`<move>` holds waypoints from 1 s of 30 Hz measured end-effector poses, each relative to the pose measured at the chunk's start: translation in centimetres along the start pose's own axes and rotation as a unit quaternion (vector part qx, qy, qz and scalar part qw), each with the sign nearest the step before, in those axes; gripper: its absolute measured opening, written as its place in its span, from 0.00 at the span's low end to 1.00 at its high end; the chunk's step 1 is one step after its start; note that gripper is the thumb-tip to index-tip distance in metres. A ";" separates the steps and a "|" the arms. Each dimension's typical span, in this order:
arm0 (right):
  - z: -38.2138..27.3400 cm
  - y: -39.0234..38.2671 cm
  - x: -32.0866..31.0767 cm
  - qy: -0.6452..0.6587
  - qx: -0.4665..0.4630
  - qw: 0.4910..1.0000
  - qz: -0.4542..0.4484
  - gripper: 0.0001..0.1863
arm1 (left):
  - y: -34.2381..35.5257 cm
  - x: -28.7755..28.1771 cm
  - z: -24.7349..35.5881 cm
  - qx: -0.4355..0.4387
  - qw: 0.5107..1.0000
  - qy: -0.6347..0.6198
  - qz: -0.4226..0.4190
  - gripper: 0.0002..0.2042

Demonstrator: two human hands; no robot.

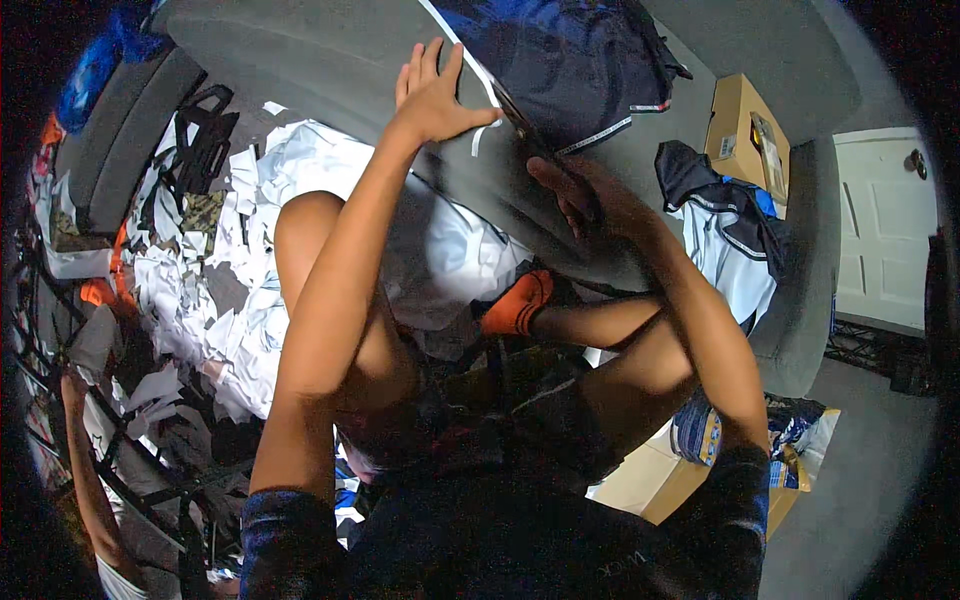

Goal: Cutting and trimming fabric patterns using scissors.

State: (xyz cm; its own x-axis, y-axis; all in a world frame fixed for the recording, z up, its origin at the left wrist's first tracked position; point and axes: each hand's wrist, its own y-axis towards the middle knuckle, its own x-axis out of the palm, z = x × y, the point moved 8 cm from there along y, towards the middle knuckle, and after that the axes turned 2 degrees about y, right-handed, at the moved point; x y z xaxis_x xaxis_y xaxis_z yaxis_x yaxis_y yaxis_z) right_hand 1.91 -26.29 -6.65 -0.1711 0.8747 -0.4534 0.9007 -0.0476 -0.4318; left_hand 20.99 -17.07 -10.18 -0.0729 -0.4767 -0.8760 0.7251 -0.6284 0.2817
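Left hand (pixel 432 105), 12 o'clock: fingers spread over grey sofa (pixel 300 50), thumb at white strip (pixel 478 70). Right hand (pixel 590 190), 1 o'clock: shadowed, can't tell if fingers grip anything. Open carton (pixel 640 470), 5 o'clock: blue patterned packs (pixel 693 430) at its edge. 2nd carton (pixel 733 125), 2 o'clock, near piled clothes (pixel 725 225).

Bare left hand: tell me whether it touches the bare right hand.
Apart. The head view shows grey upholstery visible between left hand and right hand.
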 end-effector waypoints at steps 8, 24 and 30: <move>-0.5 -0.4 0.0 0.000 0.061 0.998 0.002 0.21 | 0.0 0.1 0.0 -0.002 1.000 -0.001 -0.002 0.54; -0.4 -0.1 0.1 0.035 0.040 0.999 0.011 0.19 | 0.0 0.1 -0.1 -0.003 1.000 -0.001 -0.008 0.54; -1.9 -0.4 0.1 0.025 -0.025 0.999 0.012 0.18 | 0.0 0.0 0.0 -0.002 1.000 -0.002 -0.006 0.54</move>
State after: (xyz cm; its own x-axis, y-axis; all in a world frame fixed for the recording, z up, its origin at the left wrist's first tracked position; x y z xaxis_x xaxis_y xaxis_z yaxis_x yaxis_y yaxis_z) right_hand 2.27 -25.24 -5.02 -0.1307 0.8968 -0.4227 0.9231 -0.0454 -0.3818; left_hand 20.99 -17.08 -10.20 -0.0835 -0.4717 -0.8778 0.7265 -0.6318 0.2704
